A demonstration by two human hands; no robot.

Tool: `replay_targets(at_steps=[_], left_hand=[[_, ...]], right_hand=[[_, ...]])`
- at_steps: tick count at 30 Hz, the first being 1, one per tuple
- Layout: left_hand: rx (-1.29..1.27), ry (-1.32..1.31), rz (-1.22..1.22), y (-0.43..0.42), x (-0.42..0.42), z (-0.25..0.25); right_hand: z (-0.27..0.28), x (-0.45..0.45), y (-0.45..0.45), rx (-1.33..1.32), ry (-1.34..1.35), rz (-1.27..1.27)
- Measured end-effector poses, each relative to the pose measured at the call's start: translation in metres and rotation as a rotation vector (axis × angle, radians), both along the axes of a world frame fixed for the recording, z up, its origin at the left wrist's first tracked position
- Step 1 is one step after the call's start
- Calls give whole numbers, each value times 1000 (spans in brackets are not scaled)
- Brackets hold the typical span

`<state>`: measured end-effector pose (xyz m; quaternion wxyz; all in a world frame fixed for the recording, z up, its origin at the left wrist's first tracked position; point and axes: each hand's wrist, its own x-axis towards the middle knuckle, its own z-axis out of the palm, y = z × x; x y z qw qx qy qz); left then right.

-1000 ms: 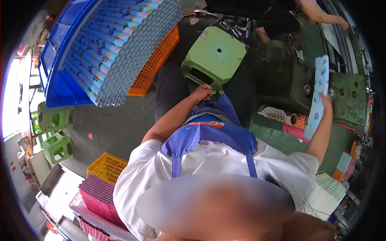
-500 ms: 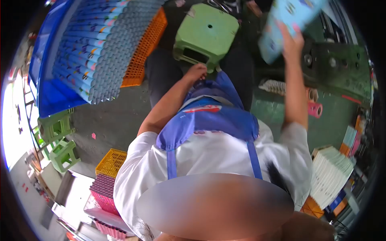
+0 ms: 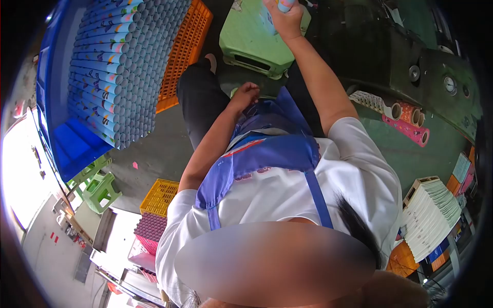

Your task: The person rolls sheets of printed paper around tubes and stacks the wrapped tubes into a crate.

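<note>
My right hand (image 3: 288,20) is at the top edge of the view, over the green plastic stool (image 3: 246,38). It is closed round a light-blue printed paper roll (image 3: 285,5); most of the roll is cut off by the frame or hidden by the hand. My left hand (image 3: 248,94) rests above my lap by the blue apron (image 3: 267,154), its fingers loosely curled with nothing visible in them. To the left, a blue crate (image 3: 77,149) holds a stack of light-blue printed tubes (image 3: 110,77), open ends facing me.
An orange crate (image 3: 187,56) stands beside the tubes. At right is a dark green machine (image 3: 436,82) with a gauge; pink and orange rolls (image 3: 408,129) lie below it. A white stack (image 3: 431,218), a yellow crate (image 3: 159,197) and a green stool (image 3: 100,192) are farther back.
My right hand has swung from the right to above the green stool, carrying the light-blue printed paper. My left hand stays near my lap. The view has shifted slightly.
</note>
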<state>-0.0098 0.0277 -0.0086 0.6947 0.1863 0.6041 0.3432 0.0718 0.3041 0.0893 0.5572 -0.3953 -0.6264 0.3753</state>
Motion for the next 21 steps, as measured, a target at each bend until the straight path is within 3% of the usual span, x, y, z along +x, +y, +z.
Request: replay_targets(at_steps=[8, 11, 14, 18, 21], left_hand=[[20, -13, 6, 5, 0, 5], [34, -7, 31, -3, 2, 4], [78, 21, 71, 2, -1, 12], [253, 102, 238, 9, -15, 56], [591, 482, 393, 56, -41, 140]], right_hand=[[12, 1, -6, -24, 81, 74], [-16, -2, 0, -26, 98, 62], [-9, -2, 3, 25, 117, 43], [-8, 3, -9, 11, 128, 49], [-9, -2, 7, -36, 196, 75]])
